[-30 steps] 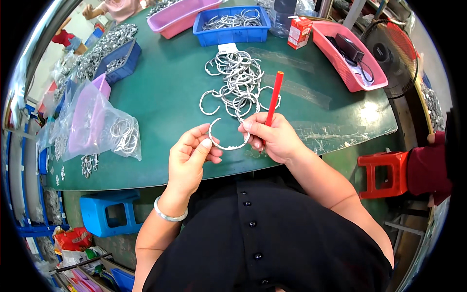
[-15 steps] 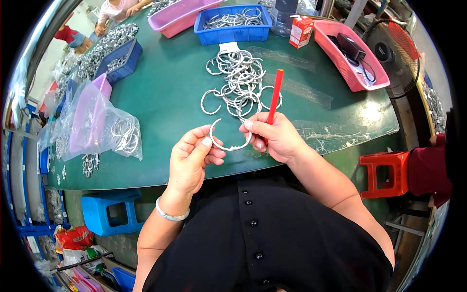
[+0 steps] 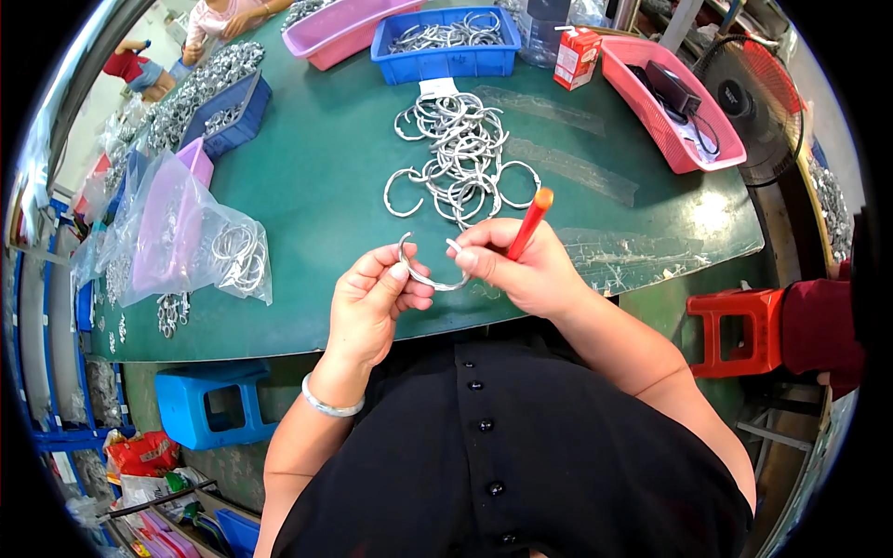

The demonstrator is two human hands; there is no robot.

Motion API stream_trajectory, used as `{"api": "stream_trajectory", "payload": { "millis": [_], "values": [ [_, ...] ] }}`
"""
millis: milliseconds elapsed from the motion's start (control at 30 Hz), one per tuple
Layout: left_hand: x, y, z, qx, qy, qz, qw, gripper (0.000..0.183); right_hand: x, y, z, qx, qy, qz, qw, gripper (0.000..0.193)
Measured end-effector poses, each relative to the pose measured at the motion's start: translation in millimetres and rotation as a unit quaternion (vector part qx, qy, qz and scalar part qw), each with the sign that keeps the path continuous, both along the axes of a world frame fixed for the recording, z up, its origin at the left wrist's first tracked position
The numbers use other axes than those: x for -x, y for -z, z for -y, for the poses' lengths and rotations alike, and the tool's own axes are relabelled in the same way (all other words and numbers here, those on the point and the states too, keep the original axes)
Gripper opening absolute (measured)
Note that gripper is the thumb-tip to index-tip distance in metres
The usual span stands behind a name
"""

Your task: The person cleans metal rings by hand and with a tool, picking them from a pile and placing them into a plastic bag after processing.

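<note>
An open C-shaped metal bangle (image 3: pixel 437 285) is held between both hands over the near edge of the green table. My left hand (image 3: pixel 366 305) pinches its left side between thumb and fingers. My right hand (image 3: pixel 526 272) grips its right end at the fingertips and also holds a red pencil-like stick (image 3: pixel 528 229), whose orange top end points up; its lower end is hidden by the hand. Just beyond my hands lies a loose pile of silver C-shaped bangles (image 3: pixel 465 149), with a single bangle (image 3: pixel 403 193) at its left side.
Farther back stand a blue bin (image 3: pixel 445 65) of bangles and a pink bin (image 3: pixel 339 33). At right are a pink basket (image 3: pixel 665 126) with a black device, a red carton (image 3: pixel 577 58) and a fan (image 3: pixel 744 107). Bagged rings (image 3: pixel 240 256) lie left. A co-worker (image 3: pixel 219 23) sits at the far left.
The red stick has tipped so its top end faces up toward me. Both hands have turned the bangle, which now appears more edge-on, and the right hand has shifted slightly left.
</note>
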State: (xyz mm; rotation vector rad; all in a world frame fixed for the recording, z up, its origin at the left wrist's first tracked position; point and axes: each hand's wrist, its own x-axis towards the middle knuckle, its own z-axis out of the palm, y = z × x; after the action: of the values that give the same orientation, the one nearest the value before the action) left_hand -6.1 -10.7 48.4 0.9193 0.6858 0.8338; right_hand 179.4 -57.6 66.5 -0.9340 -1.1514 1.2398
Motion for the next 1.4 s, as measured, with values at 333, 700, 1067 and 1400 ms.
{"api": "stream_trajectory", "payload": {
  "millis": [333,700,1067,1400],
  "values": [
    [-1.6,9.1,-1.6,0.021,0.034,0.074,0.996,0.019,4.5,-8.0,2.6,-0.021,-0.018,0.099,0.995,0.014],
    [0.8,5.2,-0.8,-0.306,-0.099,0.006,0.947,0.02,-7.3,-3.1,3.5,-0.183,0.031,0.208,0.96,0.009],
    [1.0,-23.1,7.4,-0.601,-0.126,-0.17,0.77,0.022,-12.6,12.6,-0.2,-0.168,0.073,0.223,0.957,0.012],
    [-5.2,-14.7,8.7,-0.233,-0.049,-0.088,0.967,0.028,-10.9,10.1,-1.8,0.096,0.0,-0.052,0.994,0.007]
  ]
}}
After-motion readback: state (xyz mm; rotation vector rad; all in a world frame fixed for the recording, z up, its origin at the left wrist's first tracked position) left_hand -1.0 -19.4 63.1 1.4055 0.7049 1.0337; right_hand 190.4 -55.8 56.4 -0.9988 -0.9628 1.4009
